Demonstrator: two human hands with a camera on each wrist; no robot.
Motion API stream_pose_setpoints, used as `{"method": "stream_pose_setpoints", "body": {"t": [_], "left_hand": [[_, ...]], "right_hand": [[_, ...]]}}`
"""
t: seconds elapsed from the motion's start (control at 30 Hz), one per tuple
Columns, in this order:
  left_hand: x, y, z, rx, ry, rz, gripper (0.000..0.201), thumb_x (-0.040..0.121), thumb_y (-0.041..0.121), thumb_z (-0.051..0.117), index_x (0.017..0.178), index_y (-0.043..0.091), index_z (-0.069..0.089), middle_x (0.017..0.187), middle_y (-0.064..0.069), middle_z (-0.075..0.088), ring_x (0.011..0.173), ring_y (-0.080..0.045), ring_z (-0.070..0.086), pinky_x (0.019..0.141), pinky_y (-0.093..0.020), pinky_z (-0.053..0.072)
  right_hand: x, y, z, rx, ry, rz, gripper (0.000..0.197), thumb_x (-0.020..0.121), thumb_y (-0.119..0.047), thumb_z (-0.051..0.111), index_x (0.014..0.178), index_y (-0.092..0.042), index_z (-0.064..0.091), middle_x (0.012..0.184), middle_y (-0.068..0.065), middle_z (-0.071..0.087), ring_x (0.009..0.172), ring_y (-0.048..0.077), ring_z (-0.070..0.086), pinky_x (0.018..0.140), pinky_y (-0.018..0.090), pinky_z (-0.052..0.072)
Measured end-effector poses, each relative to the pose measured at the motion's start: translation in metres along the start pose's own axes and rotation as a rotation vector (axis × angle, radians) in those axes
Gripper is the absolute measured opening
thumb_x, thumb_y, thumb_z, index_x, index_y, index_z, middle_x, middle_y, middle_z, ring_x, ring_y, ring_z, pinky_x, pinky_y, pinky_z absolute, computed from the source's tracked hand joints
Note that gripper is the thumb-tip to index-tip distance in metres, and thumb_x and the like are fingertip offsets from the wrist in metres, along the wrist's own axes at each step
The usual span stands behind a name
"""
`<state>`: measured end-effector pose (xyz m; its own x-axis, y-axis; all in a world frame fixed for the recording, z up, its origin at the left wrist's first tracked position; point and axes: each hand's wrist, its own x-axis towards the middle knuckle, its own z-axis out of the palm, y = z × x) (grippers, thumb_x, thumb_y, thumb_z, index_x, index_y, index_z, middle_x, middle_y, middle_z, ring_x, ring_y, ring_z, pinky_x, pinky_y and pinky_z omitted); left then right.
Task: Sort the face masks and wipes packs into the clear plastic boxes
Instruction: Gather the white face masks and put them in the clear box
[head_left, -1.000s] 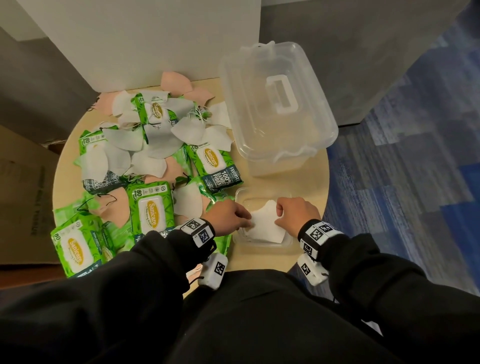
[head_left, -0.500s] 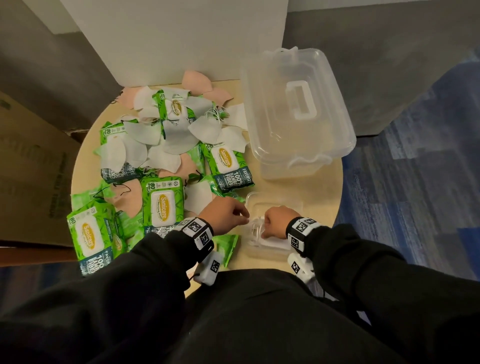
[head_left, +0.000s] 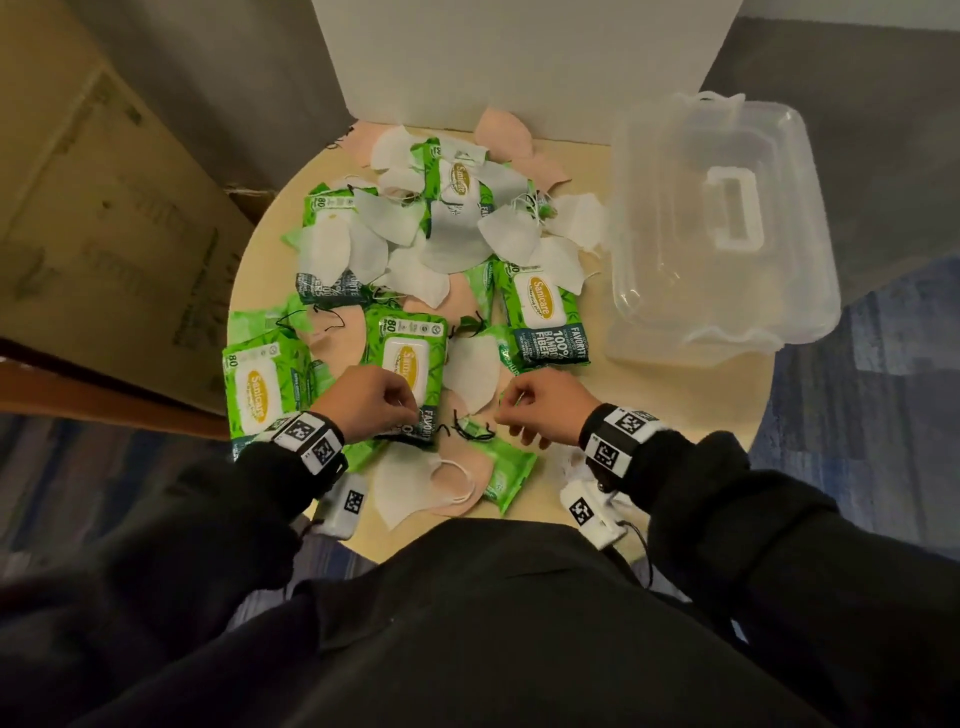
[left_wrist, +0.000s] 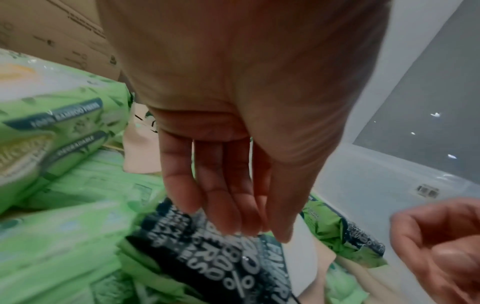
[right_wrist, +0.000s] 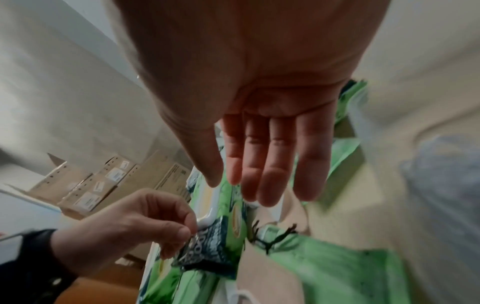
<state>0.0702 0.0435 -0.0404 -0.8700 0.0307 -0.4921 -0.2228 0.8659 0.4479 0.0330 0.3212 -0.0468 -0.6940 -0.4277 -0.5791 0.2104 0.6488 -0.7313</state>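
Green wipes packs and white and pink face masks lie heaped on the round table (head_left: 654, 415). My left hand (head_left: 410, 413) hangs with loosely curled fingers over the dark end of a wipes pack (head_left: 405, 358). The fingertips (left_wrist: 233, 222) are at that pack (left_wrist: 207, 257), and no grip shows plainly. My right hand (head_left: 506, 421) hovers open, fingers (right_wrist: 270, 174) straight, above a pink mask with black loops (head_left: 470, 431). The large clear box (head_left: 649, 291) stands at the right. My right wrist hides most of the small clear box (head_left: 570, 464).
A white mask (head_left: 405, 483) lies on a pink one at the table's front edge. A cardboard box (head_left: 104, 208) stands left of the table. Behind the table rises a white board (head_left: 519, 62). Blue carpet shows to the right.
Both hands have left the small clear box at the front right, where they pressed a white mask in. They now sit to the left over the pile.
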Motion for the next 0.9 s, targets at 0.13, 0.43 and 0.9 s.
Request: {"method": "stream_pose_setpoints", "body": {"t": [0.13,0.43,0.9], "left_hand": [[-0.01,-0.008,0.0,0.122,-0.197,-0.017,0.009,0.08,0.033,0.085,0.077,0.025,0.081,0.065,0.013,0.073,0.064,-0.006,0.068,0.066,-0.028,0.057],[-0.024,-0.008,0.028,0.766,-0.291,0.311,0.027,0.092,0.024,0.07,0.118,0.017,0.072,0.112,-0.009,0.073,0.103,-0.034,0.07,0.078,-0.038,0.056],[-0.024,-0.032,0.024,0.876,-0.309,0.625,0.024,0.101,0.024,0.051,0.11,0.013,0.07,0.104,-0.01,0.071,0.095,-0.034,0.068,0.064,-0.032,0.039]], "right_hand": [[0.026,-0.009,0.03,-0.108,0.027,-0.077,0.012,0.081,-0.015,0.081,0.09,-0.017,0.073,0.085,0.003,0.073,0.07,0.014,0.065,0.05,0.015,0.044],[0.068,0.0,0.043,-0.134,0.378,0.147,0.066,0.082,-0.023,0.08,0.139,-0.021,0.048,0.099,0.006,0.072,0.102,0.028,0.066,0.093,0.041,0.053],[0.062,-0.014,0.048,-0.258,0.595,0.141,0.025,0.096,-0.037,0.064,0.105,-0.018,0.078,0.092,0.011,0.075,0.094,0.032,0.066,0.08,0.034,0.048]]}}
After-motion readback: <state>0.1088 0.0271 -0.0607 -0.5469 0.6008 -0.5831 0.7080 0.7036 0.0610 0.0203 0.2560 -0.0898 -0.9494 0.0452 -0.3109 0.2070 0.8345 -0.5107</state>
